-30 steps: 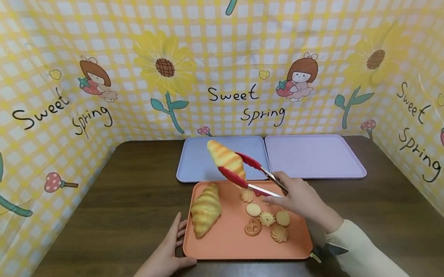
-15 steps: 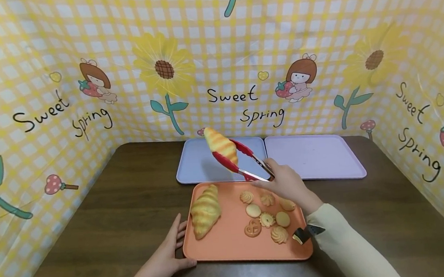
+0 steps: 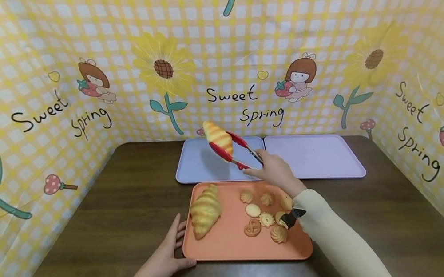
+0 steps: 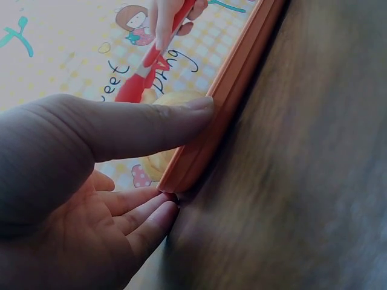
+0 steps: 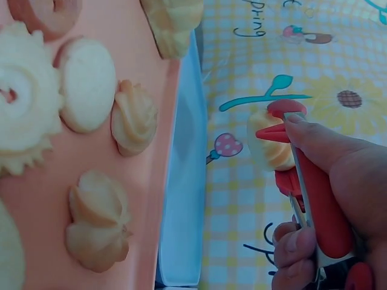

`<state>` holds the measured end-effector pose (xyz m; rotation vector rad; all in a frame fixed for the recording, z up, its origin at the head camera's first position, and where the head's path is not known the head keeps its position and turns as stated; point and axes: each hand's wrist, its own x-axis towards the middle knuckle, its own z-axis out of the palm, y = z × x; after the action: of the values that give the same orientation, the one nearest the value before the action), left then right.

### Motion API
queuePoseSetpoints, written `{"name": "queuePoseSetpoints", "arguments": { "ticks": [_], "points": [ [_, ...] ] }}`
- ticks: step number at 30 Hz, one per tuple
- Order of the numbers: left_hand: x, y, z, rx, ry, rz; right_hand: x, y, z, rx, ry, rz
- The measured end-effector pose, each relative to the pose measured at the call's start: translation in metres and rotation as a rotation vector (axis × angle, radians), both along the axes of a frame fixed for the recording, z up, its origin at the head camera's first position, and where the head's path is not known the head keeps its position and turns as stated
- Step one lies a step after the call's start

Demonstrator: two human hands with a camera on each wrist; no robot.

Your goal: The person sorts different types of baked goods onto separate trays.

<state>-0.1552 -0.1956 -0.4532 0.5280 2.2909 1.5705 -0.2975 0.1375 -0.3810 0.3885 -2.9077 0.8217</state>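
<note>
My right hand [image 3: 277,171] grips a pair of red-tipped tongs [image 3: 221,151]. Between the tong tips is a striped croissant [image 3: 216,134], held up over the blue tray [image 3: 189,170]. In the right wrist view, the tongs' red handle [image 5: 323,208] lies in my palm, and the croissant shows beyond it. My left hand [image 3: 163,258] rests at the near left corner of the orange tray [image 3: 236,248], thumb and fingers laid straight against its edge. A second croissant [image 3: 206,211] lies on that tray's left side.
Several cookies [image 3: 267,219] are grouped on the right half of the orange tray, one of them a pretzel shape [image 3: 252,228]. A lilac tray [image 3: 316,156] stands beside the blue one. Behind both rises a checked cloth [image 3: 214,59]. The tabletop [image 3: 93,222] is dark wood.
My right hand has carried the tongs and croissant away from me and slightly left, further over the blue tray. The left hand and orange tray have stayed put.
</note>
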Motion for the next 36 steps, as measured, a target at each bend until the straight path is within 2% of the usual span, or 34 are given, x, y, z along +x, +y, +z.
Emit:
{"name": "queuePoseSetpoints", "arguments": {
  "ticks": [6,15,25,36],
  "points": [
    [0.002,-0.002,0.003,-0.006,0.016,-0.006,-0.015,-0.012,-0.003,0.026,-0.012,-0.024],
    [0.000,-0.002,-0.002,-0.005,-0.001,0.001,-0.033,-0.027,-0.019,0.103,-0.039,-0.054],
    [0.001,-0.001,-0.001,-0.008,0.001,0.004,-0.042,-0.030,-0.031,0.143,-0.107,-0.087],
    [-0.001,0.000,-0.001,-0.015,0.005,0.009,-0.044,-0.034,-0.032,0.186,-0.122,-0.097]
  ]
}}
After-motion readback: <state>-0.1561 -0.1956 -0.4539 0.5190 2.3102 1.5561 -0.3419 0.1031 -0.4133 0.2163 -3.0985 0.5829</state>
